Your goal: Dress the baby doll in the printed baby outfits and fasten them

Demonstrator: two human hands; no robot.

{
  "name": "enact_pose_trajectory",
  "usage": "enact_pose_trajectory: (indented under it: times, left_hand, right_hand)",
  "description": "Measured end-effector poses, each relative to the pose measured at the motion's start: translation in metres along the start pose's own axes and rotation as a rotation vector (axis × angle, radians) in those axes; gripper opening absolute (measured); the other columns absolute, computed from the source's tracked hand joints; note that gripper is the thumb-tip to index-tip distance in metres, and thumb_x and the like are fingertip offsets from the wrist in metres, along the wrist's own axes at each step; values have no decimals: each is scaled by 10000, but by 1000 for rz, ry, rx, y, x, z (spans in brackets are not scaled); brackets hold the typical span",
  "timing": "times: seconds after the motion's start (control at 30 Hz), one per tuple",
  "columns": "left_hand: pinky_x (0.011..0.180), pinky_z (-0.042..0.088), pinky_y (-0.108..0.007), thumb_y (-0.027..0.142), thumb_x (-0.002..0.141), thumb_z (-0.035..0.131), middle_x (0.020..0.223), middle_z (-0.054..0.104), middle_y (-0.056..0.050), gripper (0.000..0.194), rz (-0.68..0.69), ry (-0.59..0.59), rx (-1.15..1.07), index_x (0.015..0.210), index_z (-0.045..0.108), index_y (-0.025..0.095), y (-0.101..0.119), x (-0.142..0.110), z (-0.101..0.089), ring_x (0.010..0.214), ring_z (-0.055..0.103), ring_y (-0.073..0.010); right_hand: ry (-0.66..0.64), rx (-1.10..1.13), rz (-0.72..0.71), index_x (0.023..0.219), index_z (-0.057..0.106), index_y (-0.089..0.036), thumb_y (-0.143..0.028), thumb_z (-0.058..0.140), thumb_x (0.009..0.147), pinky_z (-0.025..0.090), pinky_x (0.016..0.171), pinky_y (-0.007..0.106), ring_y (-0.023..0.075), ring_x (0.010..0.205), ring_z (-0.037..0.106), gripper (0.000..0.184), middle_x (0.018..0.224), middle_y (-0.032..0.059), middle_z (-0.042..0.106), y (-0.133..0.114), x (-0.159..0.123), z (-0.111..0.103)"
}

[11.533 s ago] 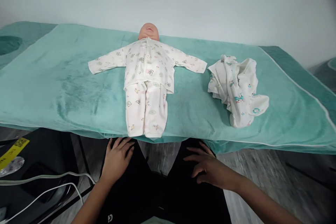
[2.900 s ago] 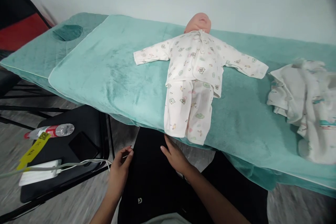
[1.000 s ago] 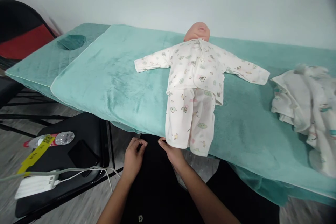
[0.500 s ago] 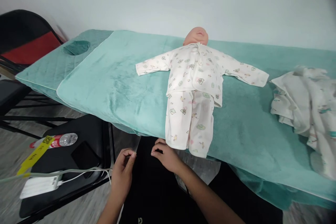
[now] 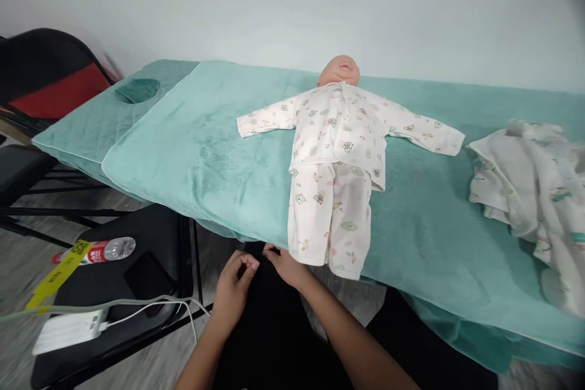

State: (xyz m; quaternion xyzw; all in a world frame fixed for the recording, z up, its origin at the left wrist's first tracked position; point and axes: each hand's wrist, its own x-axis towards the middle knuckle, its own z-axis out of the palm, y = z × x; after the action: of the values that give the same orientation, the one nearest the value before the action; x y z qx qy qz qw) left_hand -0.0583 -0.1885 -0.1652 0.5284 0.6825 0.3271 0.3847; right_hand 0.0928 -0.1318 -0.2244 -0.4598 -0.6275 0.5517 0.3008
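My left hand (image 5: 235, 289) hovers over my dark trouser leg near the bed's front edge, fingers curled and thumb close to the fingertips. I see nothing in it. Just right of it, my right hand (image 5: 286, 267) is also loosely closed over my lap, beside the hem of the doll's trousers, with nothing visible in it. A baby doll (image 5: 338, 70) lies on its back on the bed, head toward the wall. It wears a white printed jacket (image 5: 340, 128), sleeves spread wide, and matching printed trousers (image 5: 311, 213) whose ends reach the bed edge. No doll hands or feet show.
A teal-covered bed (image 5: 219, 134) with a face hole runs along the wall. Crumpled white printed clothes (image 5: 525, 183) lie at right. The black chair (image 5: 159, 225) at left holds a bottle (image 5: 109, 250), phone (image 5: 148, 277) and white power bank (image 5: 68, 332) with cables.
Both hands have shifted slightly; the left moved right, closer to the right hand. The view tilted a little. The doll and clothes lie as before.
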Motion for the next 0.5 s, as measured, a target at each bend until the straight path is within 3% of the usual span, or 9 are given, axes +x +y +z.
enact_pose_trajectory:
  times: [0.2,0.37,0.5]
  left_hand:
    - [708,419,-239,415,891,588,764,526,20,230,-45,192,-169,785,567,211,15,-15,-18,724,515,-140]
    - [757,459,-252,452,862,618,821,619,-8,249,-103,310,-228,850,614,203,16,-10,-18,784,568,-158]
    - [758,475,-268,499,826,643,835,644,-19,308,-177,336,-204,883,632,197,8,-10,-21,786,580,-170]
  right_hand:
    - [-97,53,6,770,688,-209,-201,668,829,442,882,320,179,901,589,62,883,5,629,-2,-32,-17]
    - [-6,11,21,881,720,-230,-189,709,814,436,883,312,173,928,593,79,972,6,631,-10,-40,-7]
    - [-76,-53,-73,791,717,-228,-162,709,813,431,839,291,151,879,586,70,932,-8,624,-16,-40,-1]
